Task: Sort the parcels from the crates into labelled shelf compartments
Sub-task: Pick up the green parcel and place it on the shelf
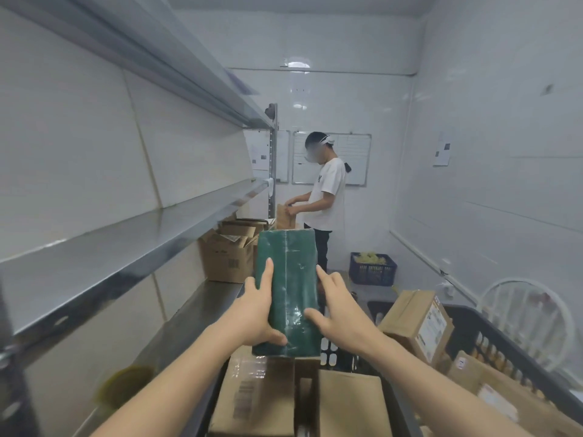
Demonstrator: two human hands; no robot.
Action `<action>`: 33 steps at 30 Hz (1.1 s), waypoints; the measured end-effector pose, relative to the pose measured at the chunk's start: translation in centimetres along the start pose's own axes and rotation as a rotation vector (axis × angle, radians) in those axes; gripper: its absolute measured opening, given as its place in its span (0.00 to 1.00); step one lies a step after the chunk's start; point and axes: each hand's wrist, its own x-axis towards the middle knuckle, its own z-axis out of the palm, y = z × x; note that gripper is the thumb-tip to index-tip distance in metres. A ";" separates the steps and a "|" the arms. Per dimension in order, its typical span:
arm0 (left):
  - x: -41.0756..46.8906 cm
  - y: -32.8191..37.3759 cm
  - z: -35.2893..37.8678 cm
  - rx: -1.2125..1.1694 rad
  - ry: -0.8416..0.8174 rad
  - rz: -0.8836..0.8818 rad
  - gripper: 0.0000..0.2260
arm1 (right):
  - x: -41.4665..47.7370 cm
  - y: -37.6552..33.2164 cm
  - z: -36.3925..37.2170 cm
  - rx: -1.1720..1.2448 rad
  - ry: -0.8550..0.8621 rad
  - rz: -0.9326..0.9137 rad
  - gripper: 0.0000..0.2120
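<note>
A long dark green parcel, wrapped in glossy film, is held up in front of me above the crates. My left hand grips its left side, thumb under the near end and fingers along the edge. My right hand touches its right side with fingers spread and fairly straight. Below the parcel a dark plastic crate holds several brown cardboard parcels. To my left runs a steel shelf, bare where I see it.
A second dark crate with cardboard boxes stands at the right. Open cartons sit on the lower steel counter ahead. A person in a white shirt handles a brown parcel farther down. A blue basket and a white fan stand near the right wall.
</note>
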 end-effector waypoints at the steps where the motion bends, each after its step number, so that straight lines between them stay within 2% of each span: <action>1: -0.1 -0.1 0.1 -0.018 0.005 -0.029 0.64 | 0.2 0.1 0.4 -0.004 -0.003 0.002 0.34; 6: -0.7 -0.1 -0.4 -0.024 0.108 -0.158 0.65 | 1.1 -0.2 1.4 0.055 -0.036 -0.068 0.24; 9: -0.6 -0.8 -0.5 -0.010 0.155 -0.182 0.61 | 1.5 0.5 1.9 0.049 -0.078 -0.088 0.22; 14: -0.3 -2.6 0.0 -0.106 0.139 -0.174 0.56 | 2.3 2.5 3.4 -0.055 -0.115 0.059 0.32; 18: 0.0 -3.3 0.1 -0.159 0.170 -0.135 0.51 | 2.7 3.0 3.7 -0.019 -0.179 0.102 0.37; 23: 0.6 -3.0 0.2 -0.181 0.192 -0.060 0.41 | 3.5 4.1 3.2 0.096 -0.115 0.142 0.43; 28: 1.6 -2.2 0.0 -0.166 0.173 0.003 0.35 | 3.5 5.3 2.0 0.064 -0.052 0.196 0.48; 33: 2.2 -1.9 -1.0 -0.201 0.104 0.010 0.31 | 3.0 6.2 0.6 -0.042 -0.041 0.152 0.45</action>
